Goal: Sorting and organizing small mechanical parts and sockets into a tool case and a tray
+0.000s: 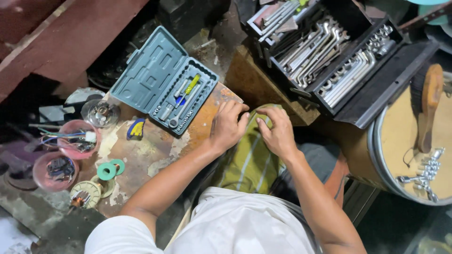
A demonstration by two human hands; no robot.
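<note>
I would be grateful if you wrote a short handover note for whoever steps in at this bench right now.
Left hand: resting flat, fingers on the edge of the worn wooden bench top and against the olive-green striped cloth. Nothing visibly gripped.
Right hand: fingertips pinching the top fold of the same cloth; whether anything small is inside cannot be seen.
Nearby: the open grey-blue plastic socket set case lies just ahead of the left hand, its bits seated. The black metal toolbox of wrenches stands open ahead of the right hand.
Done: both kits opened. Left: no tool is out yet.
</note>
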